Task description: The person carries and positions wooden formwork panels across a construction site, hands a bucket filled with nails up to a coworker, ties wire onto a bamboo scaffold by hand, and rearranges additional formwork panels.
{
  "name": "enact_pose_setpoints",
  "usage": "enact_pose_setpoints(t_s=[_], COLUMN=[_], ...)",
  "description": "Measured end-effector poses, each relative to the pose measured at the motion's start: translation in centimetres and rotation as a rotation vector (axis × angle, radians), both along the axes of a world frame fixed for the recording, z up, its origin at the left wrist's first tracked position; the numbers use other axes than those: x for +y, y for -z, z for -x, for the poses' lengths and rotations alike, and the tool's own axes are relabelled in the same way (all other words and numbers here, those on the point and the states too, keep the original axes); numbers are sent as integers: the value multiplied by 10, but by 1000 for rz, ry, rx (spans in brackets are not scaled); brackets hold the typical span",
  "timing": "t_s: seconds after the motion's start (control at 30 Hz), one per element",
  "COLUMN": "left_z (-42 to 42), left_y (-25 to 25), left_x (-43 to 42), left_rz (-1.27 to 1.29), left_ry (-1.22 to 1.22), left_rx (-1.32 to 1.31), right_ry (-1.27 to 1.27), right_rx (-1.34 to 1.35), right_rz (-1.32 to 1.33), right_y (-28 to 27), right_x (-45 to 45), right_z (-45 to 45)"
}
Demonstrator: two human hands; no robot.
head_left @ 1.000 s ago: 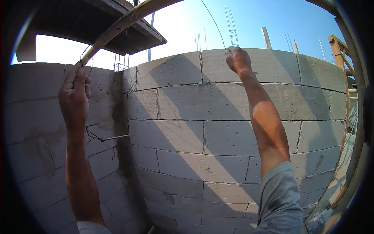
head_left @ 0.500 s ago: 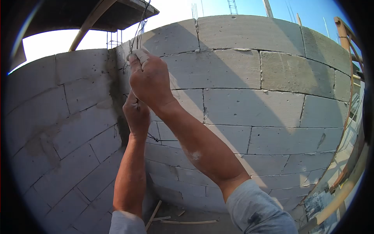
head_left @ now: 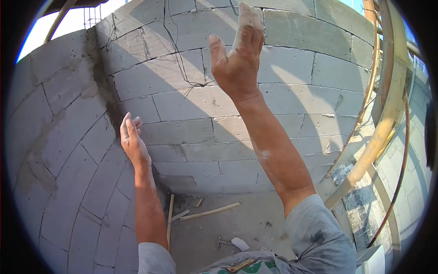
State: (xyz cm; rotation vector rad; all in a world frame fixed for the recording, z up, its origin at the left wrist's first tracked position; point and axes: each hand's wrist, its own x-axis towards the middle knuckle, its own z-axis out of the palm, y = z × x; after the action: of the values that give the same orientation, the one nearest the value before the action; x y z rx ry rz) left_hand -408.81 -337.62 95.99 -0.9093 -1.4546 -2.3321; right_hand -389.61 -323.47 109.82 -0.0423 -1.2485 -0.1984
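Across the upper middle of my view, before the far block wall (head_left: pixel 182 132), my right hand (head_left: pixel 237 71) is raised with its back to me, the fingers straight and close together, the thumb spread well out to the left. I see nothing gripped in it, though a thin dark strand (head_left: pixel 233 7) ends just beside the fingertips, and I cannot tell whether they touch. Lower and to the left, my left hand (head_left: pixel 135 144) is up as well, about half open, the fingers loosely bent and the thumb lying in front of them, with nothing that I can make out in its hold. The dark wire (head_left: pixel 178 51) hangs between my hands, several thin lengths dropping from above and bending right into a tangled end near the heel of my right hand (contact there is too fine to judge). Pale dust coats my fingers, and a dark stain marks my grey right sleeve (head_left: pixel 315 228). On the floor (head_left: pixel 200 246) a wooden strip (head_left: pixel 211 211) lies toward the far wall, and nearer me is a small white object (head_left: pixel 240 244). Off to the right slants a thick pole (head_left: pixel 381 146).
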Motion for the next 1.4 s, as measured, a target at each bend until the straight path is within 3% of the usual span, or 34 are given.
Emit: enact_pose_setpoints(t_s=[0.13, 0.23, 0.27, 0.3, 0.37, 0.47, 0.57, 0.63, 0.7, 0.8, 0.9, 1.0, 1.1, 1.2, 1.3, 1.4], left_z=[12, -53, -108, -134, -181, -231, -240, -253, -287, -345, -415, -494, -560, -639, -688, -726], left_y=[208, 368, 355, 390, 427, 422, 448, 442, 430, 405, 407, 426, 431, 426, 429, 436], left_x=[-8, -34, -47, -60, -73, -65, -36, -3, 22, 54, 73, 91, 95, 143, 178, 217], left_rz=[342, 774, 1114, 1232, 1387, 1532, 1511, 1617, 1636, 1566, 1558, 1592, 1626, 1503, 1351, 1281], left_ry=[223, 526, 529, 705, 1056, 1422, 1623, 1607, 1616, 1681, 1767, 1775, 1697, 1651, 1637, 1586], left_rx=[-396, -660, -686, -664, -572, -300, -65, -23, 0, 25, 82, 60, -49, -128, -169, -265], right_ry=[-88, -169, -214, -298, -281, 18, 173, 363, 342, 193, 150, 111, 181, 432, 369, 292], right_rx=[-297, -643, -809, -1166, -1242, -894, -500, -349, 54, 572, 783, 765, 406, 1, -47, 141], right_rz=[266, 876, 1233, 1677, 1777, 1920, 2214, 2258, 2269, 2239, 2206, 2250, 2247, 2183, 2166, 2215], right_y=[144, 312, 373, 406, 476, 563, 568, 579, 610, 607, 606, 616, 638, 579, 565, 543], right_x=[-21, -40, -50, -56, -88, -136, -178, -201, -223, -242, -233, -200, -163, -125, -97, -76], right_z=[-56, -99, -119, -147, -204, -290, -373, -429, -481, -539, -584, -629, -675, -710, -759, -799])
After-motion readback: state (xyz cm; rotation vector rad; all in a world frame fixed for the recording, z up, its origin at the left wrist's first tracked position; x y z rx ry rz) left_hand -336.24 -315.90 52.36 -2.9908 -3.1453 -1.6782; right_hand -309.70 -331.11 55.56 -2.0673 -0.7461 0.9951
